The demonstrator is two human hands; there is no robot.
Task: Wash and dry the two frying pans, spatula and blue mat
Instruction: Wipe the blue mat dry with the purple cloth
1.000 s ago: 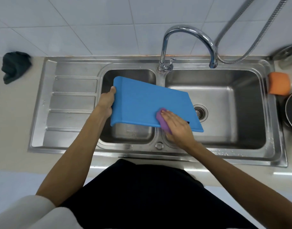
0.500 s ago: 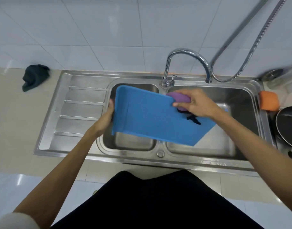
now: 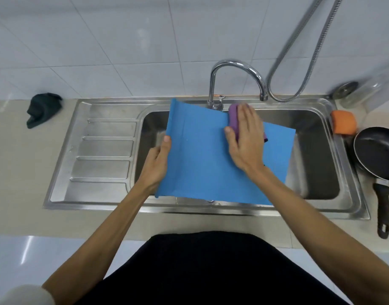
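Note:
The blue mat (image 3: 202,164) is held flat and slightly tilted over the steel double sink (image 3: 316,164). My left hand (image 3: 157,164) grips the mat's left edge, thumb on top. My right hand (image 3: 246,142) lies on the mat's far middle. It presses a purple sponge (image 3: 233,119) against the mat, fingers laid over the sponge and thumb at its side. One black frying pan (image 3: 378,153) sits on the counter right of the sink, handle toward me.
A chrome faucet (image 3: 235,69) arches over the sink's back, with a metal hose (image 3: 299,62) beside it. An orange sponge (image 3: 343,122) rests on the sink's right rim, a glass jar (image 3: 369,91) behind it. A dark cloth (image 3: 42,110) lies left of the drainboard (image 3: 105,150).
My right hand slid the purple sponge from the mat's near edge to its far edge. The mat shifted slightly to the right, and my left hand kept its grip.

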